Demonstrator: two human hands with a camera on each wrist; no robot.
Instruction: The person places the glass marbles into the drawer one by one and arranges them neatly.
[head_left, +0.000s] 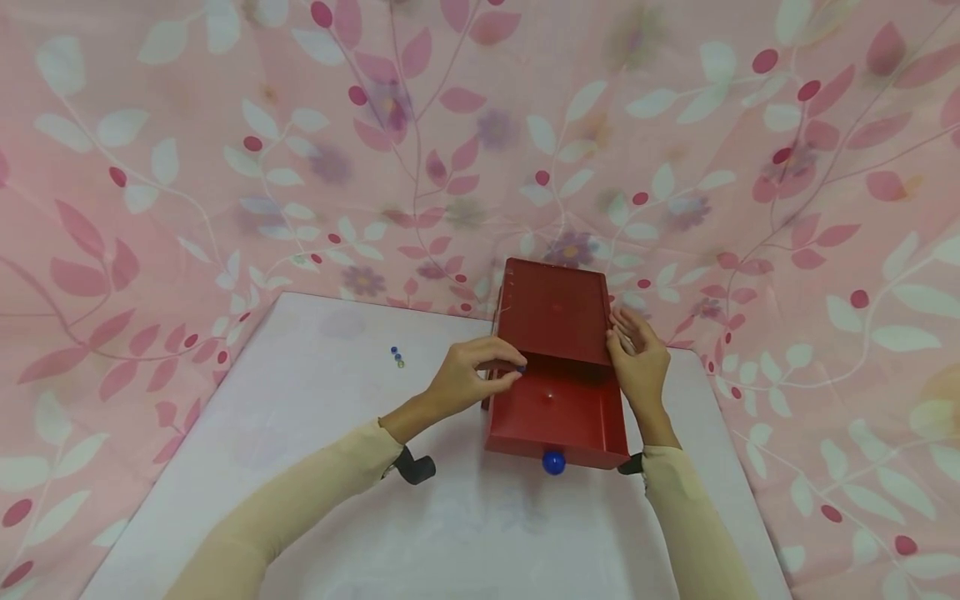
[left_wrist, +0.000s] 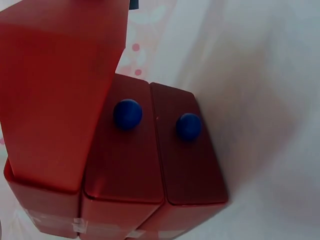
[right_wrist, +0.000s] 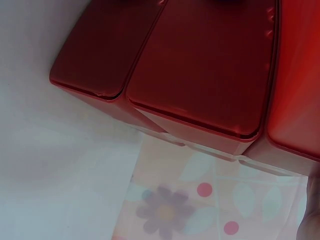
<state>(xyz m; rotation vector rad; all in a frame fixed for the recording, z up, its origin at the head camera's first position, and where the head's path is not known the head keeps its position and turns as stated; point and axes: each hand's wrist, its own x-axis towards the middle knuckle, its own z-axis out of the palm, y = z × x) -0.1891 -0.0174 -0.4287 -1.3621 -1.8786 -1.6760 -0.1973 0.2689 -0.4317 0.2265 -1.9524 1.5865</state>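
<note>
A red drawer cabinet (head_left: 557, 308) stands on the table with its top drawer (head_left: 555, 421) pulled out; a blue knob (head_left: 553, 462) is on the drawer front. My left hand (head_left: 476, 375) is over the drawer's left edge, pinching a small dark blue marble (head_left: 521, 368) between thumb and fingertips. Against the cabinet's right side rests my right hand (head_left: 641, 358), its fingers extended. In the right wrist view only a sliver of the right hand (right_wrist: 311, 212) shows at the edge; the left hand is outside the left wrist view.
Left of the cabinet, several small marbles (head_left: 397, 357), blue and yellowish, lie in a short row on the white table (head_left: 330, 392). Two lower drawers with blue knobs (left_wrist: 189, 126) are closed. A pink floral cloth (head_left: 420, 167) hangs behind the table.
</note>
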